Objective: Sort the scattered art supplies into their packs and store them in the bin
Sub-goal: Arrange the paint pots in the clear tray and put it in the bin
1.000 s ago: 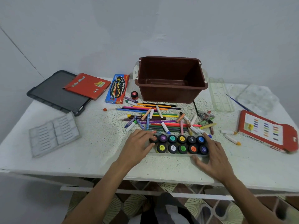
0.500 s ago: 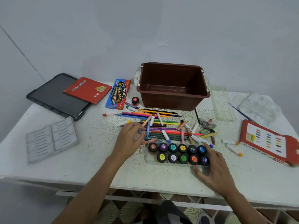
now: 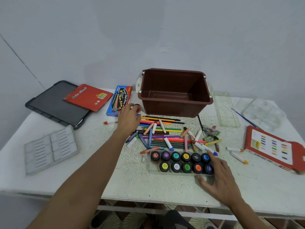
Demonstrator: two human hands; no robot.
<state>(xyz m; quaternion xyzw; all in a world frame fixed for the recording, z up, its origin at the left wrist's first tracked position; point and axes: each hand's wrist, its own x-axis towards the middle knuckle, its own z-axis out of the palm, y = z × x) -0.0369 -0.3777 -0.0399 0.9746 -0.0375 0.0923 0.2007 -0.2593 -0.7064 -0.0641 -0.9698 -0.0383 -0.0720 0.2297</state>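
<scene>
The left hand (image 3: 127, 119) was stretched out to the loose pot (image 3: 136, 105), which stood just beside the bin (image 3: 175, 111) and the blue box (image 3: 119, 100). Its fingertips were at the pot, but the blur was such that I could not tell whether they pinched it or only touched it. The right hand (image 3: 221, 179) lay with fingers spread on the right end of the tray (image 3: 152, 168), holding it flat. To my eye the risks were plain: a poor hold could send the round pot rolling under the bin's rim, the left forearm hung low over the pile (image 3: 161, 134) and could drag pencils along on the way back, and the tray sat near the table (image 3: 115, 179) edge, so a push from the right hand might tip it off. I counted eleven pots (image 3: 176, 155) in the tray, six behind and five in front, with one slot bare at front left. There was also one loose pot, one empty bin, one blue box, two red packs (image 3: 88, 96), one grey insert (image 3: 51, 146) and one brush (image 3: 244, 119). The pencils and crayons were too tangled to count.
</scene>
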